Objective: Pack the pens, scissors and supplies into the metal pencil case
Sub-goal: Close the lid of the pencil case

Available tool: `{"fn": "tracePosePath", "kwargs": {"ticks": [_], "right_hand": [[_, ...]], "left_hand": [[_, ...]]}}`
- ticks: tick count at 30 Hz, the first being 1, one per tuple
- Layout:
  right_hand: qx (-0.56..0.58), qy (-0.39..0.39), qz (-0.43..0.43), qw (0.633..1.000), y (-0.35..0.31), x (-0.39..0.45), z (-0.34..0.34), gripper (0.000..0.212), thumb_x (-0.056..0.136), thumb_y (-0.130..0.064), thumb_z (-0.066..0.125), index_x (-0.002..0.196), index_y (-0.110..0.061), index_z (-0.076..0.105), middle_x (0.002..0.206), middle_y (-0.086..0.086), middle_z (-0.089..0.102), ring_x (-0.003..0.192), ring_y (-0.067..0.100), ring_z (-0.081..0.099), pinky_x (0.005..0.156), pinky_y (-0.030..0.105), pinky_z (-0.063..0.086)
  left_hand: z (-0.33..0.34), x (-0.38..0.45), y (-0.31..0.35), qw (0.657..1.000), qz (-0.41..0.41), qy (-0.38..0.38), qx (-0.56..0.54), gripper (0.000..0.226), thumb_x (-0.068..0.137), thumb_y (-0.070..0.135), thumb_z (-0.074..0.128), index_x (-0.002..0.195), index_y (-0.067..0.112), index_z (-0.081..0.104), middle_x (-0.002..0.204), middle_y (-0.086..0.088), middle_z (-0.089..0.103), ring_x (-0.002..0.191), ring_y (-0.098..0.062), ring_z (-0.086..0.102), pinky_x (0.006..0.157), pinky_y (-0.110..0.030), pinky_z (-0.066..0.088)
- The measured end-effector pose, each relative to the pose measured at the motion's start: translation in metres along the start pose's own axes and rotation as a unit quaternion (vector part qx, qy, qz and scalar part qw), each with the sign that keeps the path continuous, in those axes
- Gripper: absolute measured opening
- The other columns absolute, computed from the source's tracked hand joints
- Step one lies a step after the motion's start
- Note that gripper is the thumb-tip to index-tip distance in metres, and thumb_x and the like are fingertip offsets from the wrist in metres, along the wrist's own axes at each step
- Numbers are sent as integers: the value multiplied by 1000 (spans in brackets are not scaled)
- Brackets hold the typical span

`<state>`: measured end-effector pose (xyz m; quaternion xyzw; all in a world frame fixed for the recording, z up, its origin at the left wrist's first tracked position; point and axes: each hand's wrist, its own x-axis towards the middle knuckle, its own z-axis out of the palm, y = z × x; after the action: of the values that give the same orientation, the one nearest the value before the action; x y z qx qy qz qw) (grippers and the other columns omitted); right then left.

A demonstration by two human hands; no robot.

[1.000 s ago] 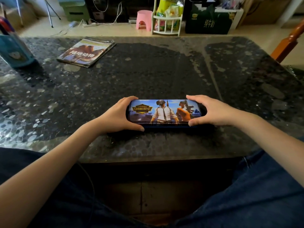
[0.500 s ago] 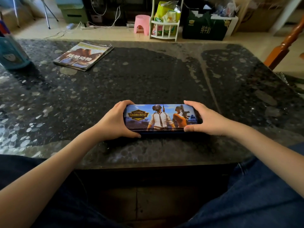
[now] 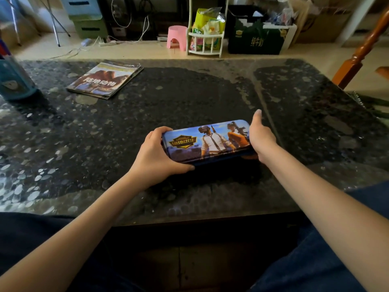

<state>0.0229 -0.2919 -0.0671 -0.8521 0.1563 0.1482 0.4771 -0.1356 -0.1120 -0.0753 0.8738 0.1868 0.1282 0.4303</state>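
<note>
The metal pencil case (image 3: 207, 142), its lid printed with game figures and closed, lies slanted near the middle of the dark table (image 3: 189, 95), right end farther from me. My left hand (image 3: 156, 159) grips its left end, thumb along the near edge and fingers over the far edge. At the right end is my right hand (image 3: 261, 139), thumb pointing up beside the lid and fingers tucked under the case. I see no pens, scissors or other supplies; the case's inside is hidden.
A stack of magazines (image 3: 105, 80) lies at the back left and a blue container (image 3: 14, 81) stands at the far left edge. A wooden chair post (image 3: 362, 49) rises beyond the right corner. The table's near edge runs just above my lap.
The case has turned, its right end swinging away from me and rising a little. My right hand moved from cupping the end to thumb raised and fingers underneath.
</note>
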Motion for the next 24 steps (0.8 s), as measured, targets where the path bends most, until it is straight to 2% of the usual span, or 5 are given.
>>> {"fn": "tracePosePath", "kwargs": {"ticks": [4, 8, 12, 19, 24], "right_hand": [[-117, 65, -38, 990, -10, -1, 0, 79, 95, -61, 11, 121, -3, 56, 123, 16, 58, 109, 30, 58, 91, 38, 47], [-126, 68, -16, 990, -11, 2, 4, 65, 100, -49, 16, 127, -1, 51, 126, 17, 56, 111, 29, 57, 92, 36, 48], [-126, 79, -12, 989, -8, 1, 8, 60, 102, -44, 19, 128, -1, 51, 127, 18, 55, 111, 29, 57, 92, 37, 49], [-142, 67, -50, 986, -8, 4, 8, 65, 99, -53, 20, 125, -3, 52, 123, 14, 58, 107, 27, 59, 84, 34, 45], [-105, -144, -86, 980, -25, -1, -2, 70, 90, -68, 26, 107, -10, 61, 97, 11, 70, 72, 23, 70, 60, 28, 55]], "left_hand": [[11, -12, 10, 989, -82, 5, -121, 113, 28, 38, 93, 126, 24, 40, 120, 5, 52, 106, -8, 57, 91, -25, 47], [12, -21, 22, 871, -226, -80, -429, 77, 49, 22, 83, 118, 3, 57, 98, -4, 73, 87, -16, 70, 66, -25, 57], [12, -26, 26, 862, -261, -119, -419, 37, 70, 17, 74, 104, 4, 65, 90, -8, 74, 81, -22, 71, 66, -33, 60], [13, -29, 28, 876, -241, -105, -404, 40, 69, 18, 77, 106, 6, 65, 93, -12, 74, 83, -29, 71, 68, -34, 60], [-15, -12, 25, 855, -271, -63, -439, 36, 69, 17, 75, 101, 5, 64, 81, -11, 74, 67, -26, 71, 54, -30, 59]]}}
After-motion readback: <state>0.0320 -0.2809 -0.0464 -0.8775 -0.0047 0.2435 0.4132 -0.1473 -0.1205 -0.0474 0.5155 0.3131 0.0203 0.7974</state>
